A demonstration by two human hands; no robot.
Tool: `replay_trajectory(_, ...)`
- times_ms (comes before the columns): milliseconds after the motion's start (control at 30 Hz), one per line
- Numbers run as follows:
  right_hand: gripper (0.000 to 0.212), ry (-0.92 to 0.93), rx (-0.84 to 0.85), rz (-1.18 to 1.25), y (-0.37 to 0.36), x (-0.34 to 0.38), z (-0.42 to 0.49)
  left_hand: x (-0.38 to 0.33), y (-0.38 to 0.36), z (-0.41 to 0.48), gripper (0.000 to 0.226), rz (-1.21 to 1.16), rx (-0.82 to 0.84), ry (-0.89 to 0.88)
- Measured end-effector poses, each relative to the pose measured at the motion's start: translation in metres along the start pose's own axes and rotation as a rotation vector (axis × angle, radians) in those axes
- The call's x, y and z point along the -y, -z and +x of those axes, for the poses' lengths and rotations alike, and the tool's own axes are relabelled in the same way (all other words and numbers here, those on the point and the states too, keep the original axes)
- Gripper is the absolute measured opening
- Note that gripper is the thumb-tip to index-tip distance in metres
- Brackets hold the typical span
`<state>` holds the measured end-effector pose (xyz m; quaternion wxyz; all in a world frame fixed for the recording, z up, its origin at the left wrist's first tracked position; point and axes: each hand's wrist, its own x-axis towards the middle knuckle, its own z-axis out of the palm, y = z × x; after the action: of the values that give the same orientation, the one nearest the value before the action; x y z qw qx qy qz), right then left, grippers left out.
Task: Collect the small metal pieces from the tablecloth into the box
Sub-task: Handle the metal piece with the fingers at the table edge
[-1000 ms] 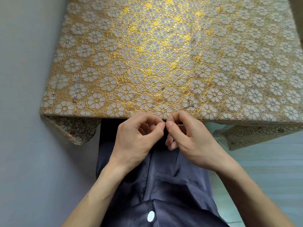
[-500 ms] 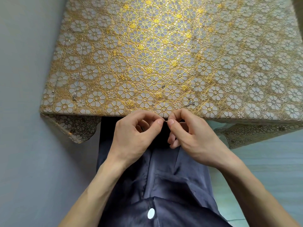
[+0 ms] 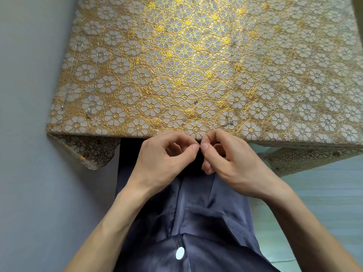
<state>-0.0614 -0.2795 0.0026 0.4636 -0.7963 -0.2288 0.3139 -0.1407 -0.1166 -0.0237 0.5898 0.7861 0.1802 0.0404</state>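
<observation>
Fingertips (image 3: 195, 147) of left hand (image 3: 163, 161) and right hand (image 3: 231, 163) pinch together at the near tablecloth (image 3: 137, 55) edge, contents too tiny to tell; a small metal piece (image 3: 227, 122) lies just inside that edge, nearer the right hand.

**Tablecloth** (image 3: 196, 61): gold lace of outlined, round-petalled flowers with ringed centres on an off-white ground, with small solid yellow blossoms between them. The gold is brightest along the tablecloth's middle and dulls to tan toward its left and right sides; the hanging border is a darker brown.

**Small metal pieces** (image 3: 227, 122): silver-grey specks on the tablecloth near its front edge.

**Shirt** (image 3: 196, 222), below the tablecloth's front edge: plain dark slate-blue with a sheen, bearing one white button (image 3: 180, 253).

**Grey surface** (image 3: 29, 134), left of the tablecloth: plain pale grey.

**Floor** (image 3: 324, 193), below the tablecloth's right side: pale blue-green with faint stripes.
</observation>
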Motion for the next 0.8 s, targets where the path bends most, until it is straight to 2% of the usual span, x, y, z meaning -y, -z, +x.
replay_trajectory(567, 0.014, 0.011, -0.001, 0.033, -0.0032, -0.0006, -0.0003, 0.0005, -0.0045, -0.0017, 0.019, -0.085, -0.004, 0.026)
replay_trajectory(800, 0.015, -0.137, 0.063, 0.341, -0.0058, -0.0005, -0.0005, -0.0016, -0.0068, -0.0021, 0.012, -0.268, 0.031, 0.075)
